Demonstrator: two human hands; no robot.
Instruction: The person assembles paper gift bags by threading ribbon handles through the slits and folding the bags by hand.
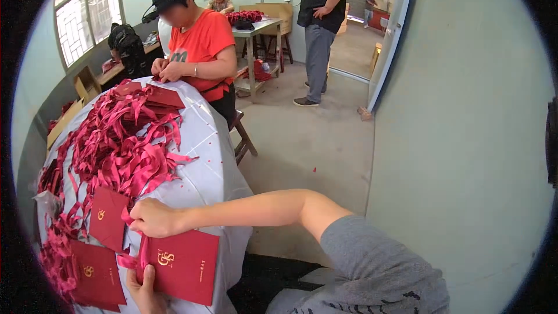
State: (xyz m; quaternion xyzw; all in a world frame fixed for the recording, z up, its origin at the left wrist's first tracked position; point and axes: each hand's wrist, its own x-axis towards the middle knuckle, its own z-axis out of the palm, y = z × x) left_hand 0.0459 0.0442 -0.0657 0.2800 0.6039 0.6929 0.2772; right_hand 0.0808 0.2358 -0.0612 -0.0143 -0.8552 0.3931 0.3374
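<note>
Both hands, a little apart, work one glossy crimson satin ribbon at the left side of a flat, rectangular dark-red bag with a gold emblem: the right hand has its fingers curled in on the strip above, while the left hand pinches it lower down, thumb uppermost, though its fingertips are partly hidden. That bag lies face up on the near end of a table draped in white cloth. To handle the ribbon well, I would keep the left thumb firm where the strip meets the bag, draw with the right hand evenly and smooth out any twist, so that the satin lies flat and the bag's side does not crease. Room matters too: the bag's right side sits near the table's rounded edge, so pulling that way could drag a corner over. On the left, two more dark-red bags crowd close, and beyond them a tangled heap of crimson ribbons could snag a loose tail. Lifting upward, or toward the bare cloth just beyond the bag, looks safest.
</note>
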